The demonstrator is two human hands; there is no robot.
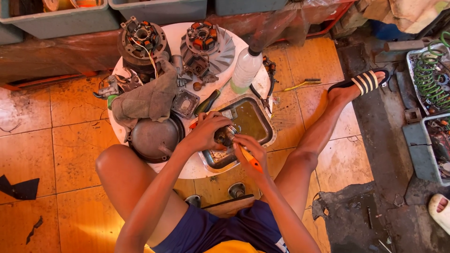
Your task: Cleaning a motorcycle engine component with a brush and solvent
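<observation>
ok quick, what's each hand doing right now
Left hand: closed around a small metal part.
Right hand: closed on an orange-handled tool.

The left hand (pixel 205 132) wraps a small metal part (pixel 225 136), hiding most of its body; its kind cannot be told. The right hand (pixel 251 150) covers the upper shaft of an orange-handled tool (pixel 253 163), whose tip is out of sight. A grey rag (pixel 149 96) drapes over components beneath it. The grey bins (pixel 65 21) are cut off by the top edge, a tray of green coiled hose (pixel 429 77) by the right edge. A foot (pixel 440 211), perhaps another person's, is cropped at lower right. The plastic bottle's (pixel 244 70) cap is lost in shadow.
</observation>
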